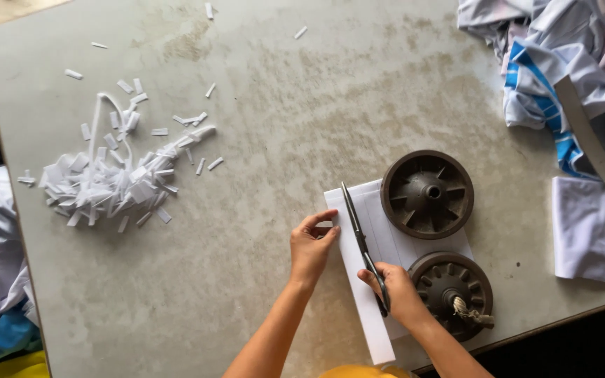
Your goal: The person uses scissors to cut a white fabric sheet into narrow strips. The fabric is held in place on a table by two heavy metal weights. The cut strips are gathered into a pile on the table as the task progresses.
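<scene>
Step in hand: a pair of scissors (360, 241) lay along the left edge of a white sheet (376, 280), blades pointing toward 12 o'clock, as if a narrow strip was being trimmed off that edge
Right hand (399, 292): it was closed around the scissor handles at about 5 o'clock of the sheet, fingers through the loops
Left hand (311, 245): it rested at 9 o'clock of the sheet, fingers curled narrow and pinching or pressing the sheet's free left edge near the blade
Sheet position: it sat on the grey tabletop (281, 105) near the front edge, weighted on its right side
Doing it well, as a judgement: the blades should have tracked parallel to the sheet's edge so the strip kept an even width; the left hand should have held the free edge taut and stayed clear of the blade line; the weights looked useful for stopping the sheet from swinging
Wheels: two dark round wheels, one (427, 194) at 1 o'clock of the sheet, the other (451, 294) at 4 o'clock with a bit of cord at its hub
Scissors: one
Sheets being cut: one stack, layers not countable
Cut strips: one heap (110, 178) at 9 o'clock of the tabletop, too many to count, with loose pieces scattered toward 11 o'clock
Cloth: a white and blue bundle (561, 56) at 2 o'clock; one white folded piece (586, 234) at 3 o'clock
</scene>
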